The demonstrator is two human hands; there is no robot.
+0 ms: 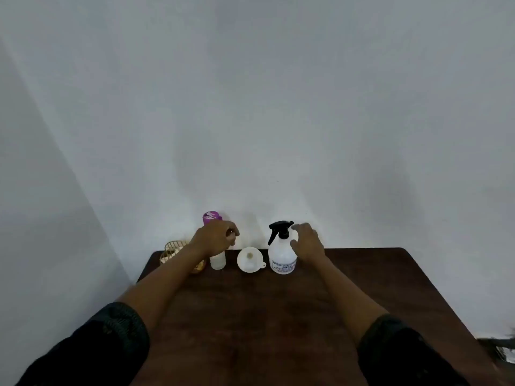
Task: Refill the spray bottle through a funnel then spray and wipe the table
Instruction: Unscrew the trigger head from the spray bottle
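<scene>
Head view. A dark brown table is set against a white wall. Four things are lined along its far edge, listed from left to right.

- Gold wire basket at the far left corner, partly hidden by the left forearm. Contents not made out.
- Purple-capped bottle, white, upright. Only its cap and base are seen.
- White funnel, between the two bottles and apart from both. Its bowl is turned toward the camera, and a small tab is seen on the rim at the right.
- Spray bottle, white, upright, with a black trigger head fitted and pointing left. A label is seen low on the front, but the print is too small to read.

The left hand is held over the middle of the purple-capped bottle, back toward the camera. The fingers are curled to the right. Whether the bottle is gripped cannot be told, since the contact is hidden.

The right hand is placed at the spray bottle's right shoulder with fingers spread and loose. The thumb is seen against the white body, and the forefinger is raised near the trigger head. Nothing is clasped.

Both arms are stretched forward over the table, with dark sleeves at the near edge.
</scene>
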